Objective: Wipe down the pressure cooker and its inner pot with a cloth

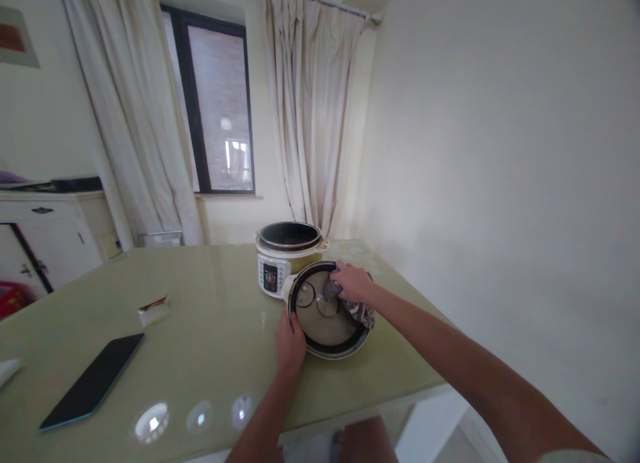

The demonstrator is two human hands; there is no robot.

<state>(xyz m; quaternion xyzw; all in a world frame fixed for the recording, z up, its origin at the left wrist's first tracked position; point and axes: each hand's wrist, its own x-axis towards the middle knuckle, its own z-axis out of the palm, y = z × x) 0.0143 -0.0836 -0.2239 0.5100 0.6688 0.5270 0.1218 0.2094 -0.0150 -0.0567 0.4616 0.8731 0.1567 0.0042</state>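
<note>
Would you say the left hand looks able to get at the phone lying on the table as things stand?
Probably yes. The left hand rests at the lid's edge, and the phone lies further to its left on the table. The glossy stretch between them looks bare, though the hand would have to let go of the lid.

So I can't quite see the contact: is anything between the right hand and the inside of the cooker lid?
Yes. A grey cloth lies under the right hand, pressed on the lid. The left hand grips the lid's rim directly, nothing visible between.
</note>
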